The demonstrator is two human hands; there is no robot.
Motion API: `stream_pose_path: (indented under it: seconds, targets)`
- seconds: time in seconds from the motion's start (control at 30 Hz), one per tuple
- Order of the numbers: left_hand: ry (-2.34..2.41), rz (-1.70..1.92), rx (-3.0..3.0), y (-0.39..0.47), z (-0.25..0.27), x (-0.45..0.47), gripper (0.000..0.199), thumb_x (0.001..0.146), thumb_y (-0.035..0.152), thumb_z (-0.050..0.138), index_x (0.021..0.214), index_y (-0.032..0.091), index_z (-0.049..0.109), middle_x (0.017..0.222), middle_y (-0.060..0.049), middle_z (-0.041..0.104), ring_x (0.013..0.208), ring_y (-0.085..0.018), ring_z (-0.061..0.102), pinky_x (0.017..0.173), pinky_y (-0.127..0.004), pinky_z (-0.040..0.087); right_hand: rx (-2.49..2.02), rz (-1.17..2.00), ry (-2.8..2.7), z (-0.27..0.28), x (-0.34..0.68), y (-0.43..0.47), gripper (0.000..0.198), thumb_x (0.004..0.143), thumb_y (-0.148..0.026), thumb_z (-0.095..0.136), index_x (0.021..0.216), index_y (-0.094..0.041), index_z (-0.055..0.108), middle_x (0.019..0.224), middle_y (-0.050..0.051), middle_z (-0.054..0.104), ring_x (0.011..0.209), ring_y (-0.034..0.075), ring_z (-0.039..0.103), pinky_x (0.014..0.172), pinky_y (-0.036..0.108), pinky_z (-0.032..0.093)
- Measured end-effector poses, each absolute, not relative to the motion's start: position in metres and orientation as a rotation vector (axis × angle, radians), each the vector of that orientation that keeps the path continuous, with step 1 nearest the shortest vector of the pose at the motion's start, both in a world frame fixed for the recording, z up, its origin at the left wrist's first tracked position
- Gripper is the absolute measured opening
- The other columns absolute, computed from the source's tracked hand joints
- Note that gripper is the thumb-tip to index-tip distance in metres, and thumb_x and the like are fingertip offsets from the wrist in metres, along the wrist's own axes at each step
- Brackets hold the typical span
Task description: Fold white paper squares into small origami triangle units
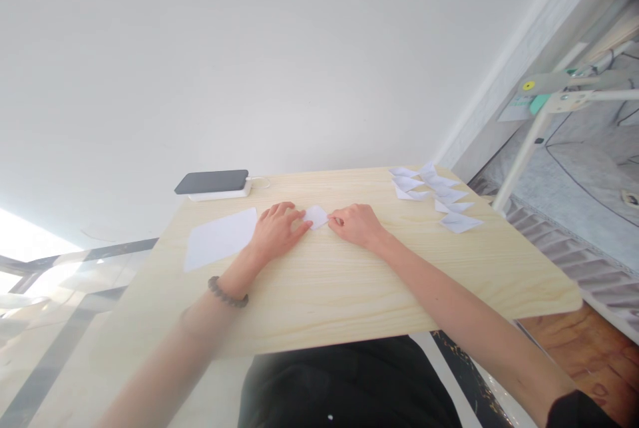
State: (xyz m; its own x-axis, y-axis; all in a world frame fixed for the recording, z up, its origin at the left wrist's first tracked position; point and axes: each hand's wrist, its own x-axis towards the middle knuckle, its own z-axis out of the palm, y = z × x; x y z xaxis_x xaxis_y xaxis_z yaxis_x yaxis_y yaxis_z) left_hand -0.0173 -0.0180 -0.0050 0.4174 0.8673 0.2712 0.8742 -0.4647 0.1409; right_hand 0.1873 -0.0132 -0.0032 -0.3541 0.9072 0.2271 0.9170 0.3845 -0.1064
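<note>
Folding paper on desk [349,295].
We are pressing the left hand [276,231] flat beside the paper [316,216]; the right hand [357,223] is pinching its edge.

- Small white paper piece [316,216]: what I can see is partly folded, lying flat on the pale wood bench [349,281], toward its far middle.
- I see its left edge under the left hand [276,231] fingertips; right corner pinched by the right hand [355,223].
- Exact fold shape too small for me to tell.
</note>
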Motion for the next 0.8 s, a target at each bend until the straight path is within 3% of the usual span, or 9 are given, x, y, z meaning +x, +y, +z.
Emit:
stream_pose_path:
  seconds: [0.3,0.57,0.8]
  targets:
    - [-1.576,-0.44,-2.603,-0.0171,-0.009,-0.0158,0.036,0.084,0.045,0.038,0.107,0.025,0.056,0.116,-0.008,0.051,0.105,-0.024,0.048,0.089,-0.039,0.038,-1.605,-0.073,-2.472,-0.0038,0.1928,-0.0129,0.033,0.082,-0.032,0.036,0.096,-0.029,0.066,0.075,0.0,0.068,0.07,0.016,0.06,0.059,0.025,0.033]
    - [-1.391,-0.62,-2.854,-0.0103,-0.0052,-0.0179,0.035,0.082,0.041,0.043,0.11,0.023,0.055,0.114,-0.002,0.056,0.101,-0.018,0.053,0.083,-0.03,0.043,-1.583,0.046,-2.425,-0.0017,0.1917,-0.0114,0.029,0.082,-0.041,0.04,0.096,-0.028,0.062,0.078,-0.002,0.067,0.072,0.014,0.059,0.061,0.024,0.034]
    - [-1.178,-0.641,-2.941,-0.0092,-0.0033,-0.0184,0.03,0.087,0.033,0.037,0.098,0.023,0.062,0.106,-0.004,0.061,0.098,-0.018,0.055,0.085,-0.031,0.043,-1.486,0.184,-2.399,-0.0013,0.1954,-0.0103,0.028,0.081,-0.04,0.045,0.099,-0.026,0.061,0.071,-0.002,0.064,0.068,0.012,0.056,0.062,0.023,0.035]
